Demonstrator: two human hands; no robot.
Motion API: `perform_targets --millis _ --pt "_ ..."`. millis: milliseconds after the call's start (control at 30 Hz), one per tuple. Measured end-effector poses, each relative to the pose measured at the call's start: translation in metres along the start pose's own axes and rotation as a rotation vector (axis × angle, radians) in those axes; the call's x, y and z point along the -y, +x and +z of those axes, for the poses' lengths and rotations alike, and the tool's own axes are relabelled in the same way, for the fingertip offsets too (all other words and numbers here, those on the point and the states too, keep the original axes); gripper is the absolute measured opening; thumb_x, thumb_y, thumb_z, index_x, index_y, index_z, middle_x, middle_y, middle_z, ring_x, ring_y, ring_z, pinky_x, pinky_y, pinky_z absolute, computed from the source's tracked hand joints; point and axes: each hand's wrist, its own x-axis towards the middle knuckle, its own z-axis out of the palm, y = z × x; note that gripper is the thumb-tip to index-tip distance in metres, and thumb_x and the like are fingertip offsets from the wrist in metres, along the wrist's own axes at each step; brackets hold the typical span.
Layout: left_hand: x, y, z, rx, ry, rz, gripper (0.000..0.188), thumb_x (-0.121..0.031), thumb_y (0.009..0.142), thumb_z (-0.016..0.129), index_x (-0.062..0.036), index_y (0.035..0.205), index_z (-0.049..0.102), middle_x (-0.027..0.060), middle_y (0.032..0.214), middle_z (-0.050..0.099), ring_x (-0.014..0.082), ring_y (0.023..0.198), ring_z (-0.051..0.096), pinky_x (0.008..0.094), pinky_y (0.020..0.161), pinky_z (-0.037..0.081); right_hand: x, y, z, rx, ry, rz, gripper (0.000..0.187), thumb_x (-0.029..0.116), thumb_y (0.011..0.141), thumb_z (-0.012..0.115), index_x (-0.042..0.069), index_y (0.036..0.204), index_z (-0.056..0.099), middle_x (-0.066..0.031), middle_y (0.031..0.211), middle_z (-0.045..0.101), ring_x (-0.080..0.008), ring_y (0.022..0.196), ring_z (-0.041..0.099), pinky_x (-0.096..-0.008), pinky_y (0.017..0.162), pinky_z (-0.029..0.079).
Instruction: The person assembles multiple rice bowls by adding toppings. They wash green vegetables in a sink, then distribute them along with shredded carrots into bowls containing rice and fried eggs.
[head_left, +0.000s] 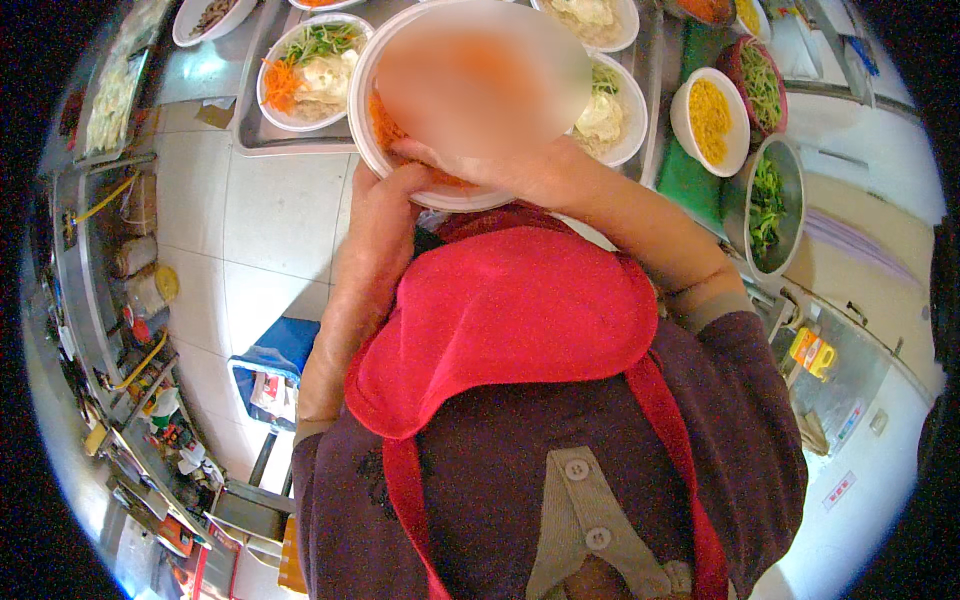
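A big white bowl [362, 120] of shredded carrot [383, 125] is held in front of me, above the near edge of a metal tray [248, 125]. My left hand [393, 195] grips its near rim. My right hand [530, 172] reaches over the near right side of the bowl; a blurred patch hides its fingers and most of the bowl's inside. Smaller white bowls stand on the tray: one at the left [312, 75] with carrot, greens and a pale mound, another at the right [610, 115] partly hidden, and another behind it [590, 22].
Right of the tray lies a green board [690, 185]. Near it stand a white bowl of yellow shreds [710, 122], a reddish bowl of green shreds [760, 85] and a metal bowl of greens [767, 205]. A blue bin [272, 365] and cluttered shelves [115, 370] are at my left.
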Motion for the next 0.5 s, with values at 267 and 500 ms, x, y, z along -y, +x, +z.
perform_targets --millis 267,500 --pt "0.006 -0.003 0.006 -0.034 -0.068 -0.034 0.052 0.003 0.071 0.048 0.0063 0.122 0.039 0.0185 0.116 0.051 0.0291 0.106 0.053 0.0387 0.090 0.045 -0.014 0.000 -0.026 -0.145 0.200 0.143 0.026 0.018 0.072 0.065 0.003 0.093 0.065 -0.0083 0.081 0.064 -0.0206 0.069 0.061 -0.0298 0.067 0.049" --pt "-0.003 0.004 0.000 -0.020 -0.077 -0.082 0.053 0.002 0.072 0.048 0.0053 0.124 0.037 0.0175 0.119 0.050 0.0286 0.108 0.053 0.0395 0.089 0.046 -0.016 0.003 -0.046 -0.043 0.527 0.378 0.031 0.010 0.069 0.069 -0.002 0.097 0.064 -0.0075 0.082 0.065 -0.0101 0.072 0.060 -0.0221 0.067 0.049"
